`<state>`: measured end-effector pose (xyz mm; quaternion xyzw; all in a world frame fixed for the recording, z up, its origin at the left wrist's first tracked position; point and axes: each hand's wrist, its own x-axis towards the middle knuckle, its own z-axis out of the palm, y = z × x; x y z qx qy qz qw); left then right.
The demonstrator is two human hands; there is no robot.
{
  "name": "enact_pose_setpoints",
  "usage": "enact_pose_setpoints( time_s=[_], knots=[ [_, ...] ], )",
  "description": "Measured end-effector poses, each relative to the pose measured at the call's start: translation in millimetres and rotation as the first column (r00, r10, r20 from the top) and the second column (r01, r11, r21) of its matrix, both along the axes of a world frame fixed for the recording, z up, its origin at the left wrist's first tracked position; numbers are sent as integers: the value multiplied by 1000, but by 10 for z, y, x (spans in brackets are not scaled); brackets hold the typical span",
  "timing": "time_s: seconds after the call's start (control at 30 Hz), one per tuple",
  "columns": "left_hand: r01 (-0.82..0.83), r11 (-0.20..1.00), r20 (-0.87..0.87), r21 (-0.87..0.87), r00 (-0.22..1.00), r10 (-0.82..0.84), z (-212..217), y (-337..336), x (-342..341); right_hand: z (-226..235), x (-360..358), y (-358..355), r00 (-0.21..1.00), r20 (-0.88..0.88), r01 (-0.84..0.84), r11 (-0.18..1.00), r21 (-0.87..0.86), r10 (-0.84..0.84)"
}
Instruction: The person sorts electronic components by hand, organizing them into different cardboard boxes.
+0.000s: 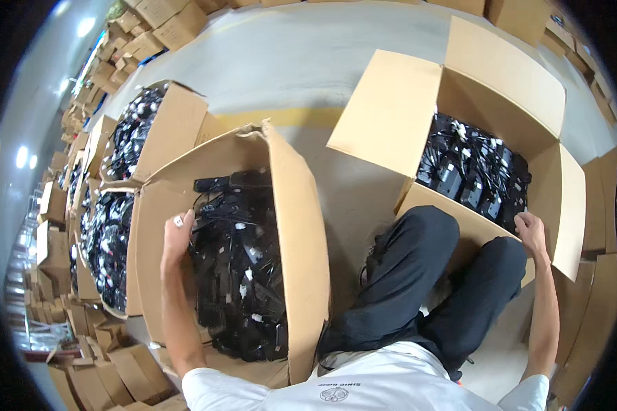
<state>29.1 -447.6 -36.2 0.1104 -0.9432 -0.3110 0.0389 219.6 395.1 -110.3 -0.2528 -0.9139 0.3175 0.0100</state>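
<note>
My left hand (177,238) is inside the tall cardboard box (305,253) on the left, its fingers curled closed by the left wall. Something small and white shows at its knuckles; what it grips, if anything, is hidden. Beside it lies a deep heap of black power adapters (243,274) with tangled cables and white tags. My right hand (532,234) is at the near right corner of the open box (493,103) on the right, fingers bent closed by the adapters there. I cannot make out what they hold. That box contains rows of black power adapters (469,188) with cords.
My knees (425,233) reach the right box's near side. More boxes heaped with black cabled items (110,240) stand at the far left. Stacked cartons (127,373) fill the lower left, and others (596,288) line the right. A yellow stripe (288,118) crosses the floor behind.
</note>
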Motion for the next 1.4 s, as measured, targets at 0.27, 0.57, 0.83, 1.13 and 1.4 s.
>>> enact_pose_setpoints(
  time_s=[0.27, 0.57, 0.83, 1.13, 1.4],
  knots=[
    [143, 976, -45, 165, 990, -137, 1657, 1028, 561, 415, -372, -102, 971, -128, -215, 973, -90, 203],
    [215, 957, -112, 193, 974, -196, 2215, 1426, 1214, 1809, -1017, -3028, 445, -479, -854, 519, 26, 757],
    [306, 936, -71, 172, 952, -298, 2394, 1708, 1555, 1525, -1047, -4941, 211, -564, -949, 305, 76, 798],
    [123, 985, 70, -119, 991, -116, 1600, 374, 1329, 1527, -1336, -4843, 655, -610, -752, 307, -583, 446],
    [132, 570, 129, 811, 910, -394, 145, 1203, 1180, 2310, -1262, -4691, 595, -715, -782, 60, -620, 367]
  ],
)
